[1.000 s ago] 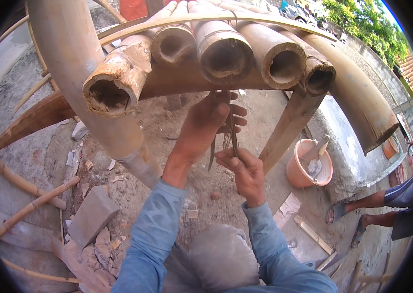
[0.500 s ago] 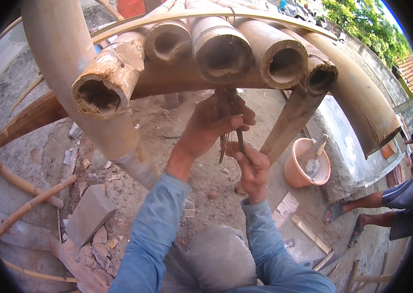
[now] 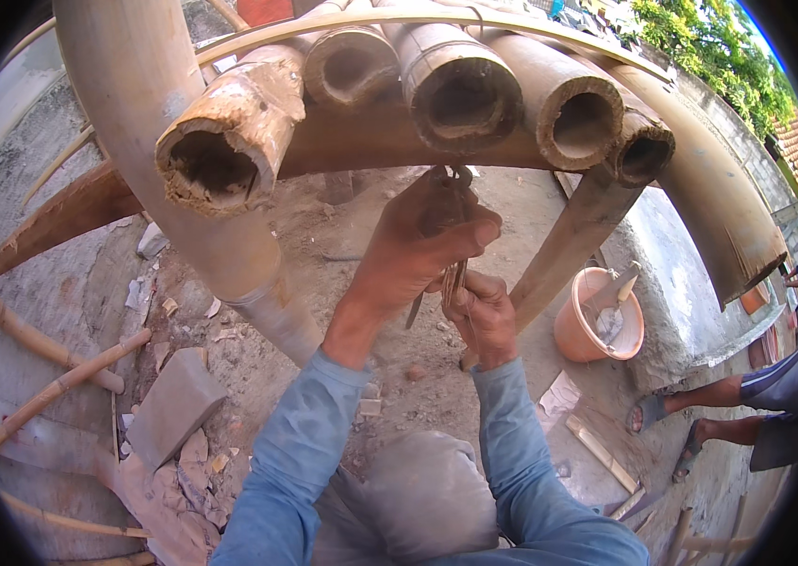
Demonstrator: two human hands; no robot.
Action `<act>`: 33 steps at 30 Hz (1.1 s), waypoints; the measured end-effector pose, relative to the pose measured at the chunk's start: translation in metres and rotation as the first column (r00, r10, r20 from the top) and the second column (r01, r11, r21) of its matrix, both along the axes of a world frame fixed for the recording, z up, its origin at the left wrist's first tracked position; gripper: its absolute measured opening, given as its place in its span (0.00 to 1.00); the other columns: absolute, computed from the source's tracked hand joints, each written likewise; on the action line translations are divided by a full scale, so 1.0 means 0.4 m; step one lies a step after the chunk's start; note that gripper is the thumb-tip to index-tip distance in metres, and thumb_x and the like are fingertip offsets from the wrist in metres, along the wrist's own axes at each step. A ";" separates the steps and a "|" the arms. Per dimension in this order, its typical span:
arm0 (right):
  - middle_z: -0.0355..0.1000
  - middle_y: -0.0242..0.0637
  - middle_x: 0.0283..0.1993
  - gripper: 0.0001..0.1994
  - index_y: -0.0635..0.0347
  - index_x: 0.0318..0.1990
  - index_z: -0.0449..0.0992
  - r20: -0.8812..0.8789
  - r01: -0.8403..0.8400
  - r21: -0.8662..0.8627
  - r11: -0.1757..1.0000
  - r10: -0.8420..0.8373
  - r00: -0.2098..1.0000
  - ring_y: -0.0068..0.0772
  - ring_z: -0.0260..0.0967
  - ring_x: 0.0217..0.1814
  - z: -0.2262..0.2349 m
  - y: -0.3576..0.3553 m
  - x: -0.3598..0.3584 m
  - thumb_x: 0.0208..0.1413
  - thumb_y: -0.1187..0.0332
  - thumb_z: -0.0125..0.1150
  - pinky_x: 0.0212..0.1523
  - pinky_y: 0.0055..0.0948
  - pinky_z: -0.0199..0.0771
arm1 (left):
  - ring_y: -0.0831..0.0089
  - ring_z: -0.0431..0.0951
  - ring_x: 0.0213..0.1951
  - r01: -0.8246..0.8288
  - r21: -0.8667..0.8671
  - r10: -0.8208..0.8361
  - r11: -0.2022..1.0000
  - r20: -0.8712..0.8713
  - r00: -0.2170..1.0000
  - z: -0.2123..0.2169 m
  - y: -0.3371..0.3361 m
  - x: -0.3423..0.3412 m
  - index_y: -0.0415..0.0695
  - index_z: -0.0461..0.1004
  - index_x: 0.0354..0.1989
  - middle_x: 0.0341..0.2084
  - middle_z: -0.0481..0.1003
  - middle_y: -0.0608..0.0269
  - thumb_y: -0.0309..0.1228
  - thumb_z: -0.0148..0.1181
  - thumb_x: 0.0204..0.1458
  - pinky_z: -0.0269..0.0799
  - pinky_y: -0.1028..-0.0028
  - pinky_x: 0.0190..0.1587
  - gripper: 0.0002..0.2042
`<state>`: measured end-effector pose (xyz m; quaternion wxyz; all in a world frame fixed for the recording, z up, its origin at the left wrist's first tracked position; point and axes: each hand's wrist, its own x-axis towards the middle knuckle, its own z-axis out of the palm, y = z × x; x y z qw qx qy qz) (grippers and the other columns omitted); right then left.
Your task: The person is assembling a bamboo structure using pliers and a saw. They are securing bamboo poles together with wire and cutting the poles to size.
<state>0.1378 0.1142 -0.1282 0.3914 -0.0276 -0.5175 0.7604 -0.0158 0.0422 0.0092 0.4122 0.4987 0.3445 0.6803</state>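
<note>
The bundle of thin dark strands sits near the centre of the frame, running between my two hands, just under the bamboo row. My left hand is curled around its upper part, thumb bent across toward the right. My right hand, lower and slightly to the right, pinches the bundle's lower part between bunched fingers. A narrow dark tip pokes down just below my left hand.

The bamboo poles fill the top of the frame: round, hollow, tan and smooth along their sides, with rough-cut rims. The leftmost pole has a ragged, splintered end. A brown crossbeam runs beneath them, right above my fingers. A thick upright pole stands at the upper left. Right of centre, an orange plastic bucket holds a pale-handled tool; a grey, flat-sided block lies lower left on gritty soil.
</note>
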 end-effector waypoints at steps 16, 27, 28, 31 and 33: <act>0.79 0.45 0.48 0.25 0.75 0.60 0.74 -0.075 0.631 0.738 0.239 -0.900 0.429 0.40 0.77 0.47 0.054 -0.181 -0.088 0.63 0.64 0.68 0.48 0.39 0.74 | 0.77 0.68 0.24 -0.378 0.010 0.375 0.926 -0.155 0.914 -0.017 0.038 0.087 0.36 0.71 0.40 0.21 0.71 0.63 0.29 0.60 0.65 0.66 0.69 0.29 0.08; 0.77 0.36 0.54 0.17 0.63 0.58 0.75 0.068 0.534 -0.131 0.835 -0.530 0.845 0.26 0.74 0.54 -0.152 -0.188 -0.271 0.64 0.71 0.68 0.51 0.34 0.77 | 0.50 0.80 0.27 -0.594 0.160 0.596 0.789 -0.437 0.674 -0.006 0.016 0.078 0.35 0.65 0.44 0.24 0.75 0.45 0.27 0.56 0.68 0.71 0.64 0.30 0.08; 0.76 0.35 0.56 0.18 0.62 0.59 0.74 0.076 0.583 -0.004 0.812 -0.581 0.810 0.26 0.73 0.55 -0.161 -0.193 -0.292 0.64 0.71 0.68 0.54 0.34 0.76 | 0.48 0.80 0.27 -0.585 0.169 0.590 0.793 -0.451 0.669 -0.006 0.012 0.070 0.35 0.64 0.44 0.25 0.75 0.44 0.27 0.55 0.68 0.71 0.64 0.30 0.08; 0.70 0.35 0.64 0.24 0.61 0.67 0.68 0.042 0.612 -0.023 0.790 -0.611 0.790 0.26 0.68 0.62 -0.199 -0.218 -0.359 0.66 0.70 0.67 0.62 0.33 0.73 | 0.43 0.80 0.27 -0.561 0.171 0.564 0.810 -0.488 0.666 0.004 0.000 0.060 0.36 0.64 0.43 0.25 0.75 0.43 0.26 0.55 0.68 0.70 0.63 0.29 0.08; 0.66 0.35 0.69 0.28 0.59 0.72 0.63 -0.004 0.491 -0.183 0.852 -0.500 0.866 0.26 0.65 0.67 -0.275 -0.203 -0.367 0.68 0.69 0.66 0.67 0.33 0.69 | 0.40 0.79 0.28 -0.551 0.132 0.536 0.824 -0.498 0.682 0.016 -0.004 0.065 0.36 0.64 0.44 0.24 0.75 0.43 0.27 0.54 0.68 0.70 0.62 0.29 0.07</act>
